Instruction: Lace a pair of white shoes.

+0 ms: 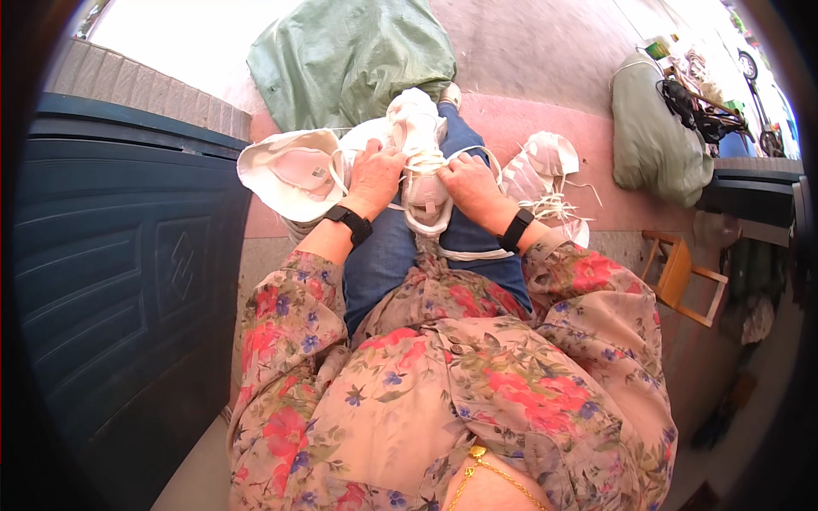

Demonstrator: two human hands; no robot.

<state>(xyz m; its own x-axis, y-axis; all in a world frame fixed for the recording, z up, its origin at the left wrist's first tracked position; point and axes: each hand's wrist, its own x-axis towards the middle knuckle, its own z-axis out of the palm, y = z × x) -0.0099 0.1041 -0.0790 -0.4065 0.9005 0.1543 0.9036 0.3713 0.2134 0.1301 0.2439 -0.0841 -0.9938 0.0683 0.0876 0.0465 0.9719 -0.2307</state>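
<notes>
A white lace-up shoe (423,192) rests on my lap between my knees, its tongue end toward me. My left hand (375,180) is closed at the left side of its lacing, and a loop of white shoelace (337,173) hangs out beside it. On the other side my right hand (473,186) pinches the lace, which curves out in a second loop above the knuckles. The fingertips of both hands are partly hidden against the lacing. Close to my left hand lies a white shoe upper (290,170), opened out with its pale lining showing.
More white shoe pieces with loose laces (550,175) are heaped to the right. A green sack (358,64) stands ahead, another full sack (652,128) at the far right. A blue panelled door (128,255) borders the left; a small wooden stool (682,277) is on the right.
</notes>
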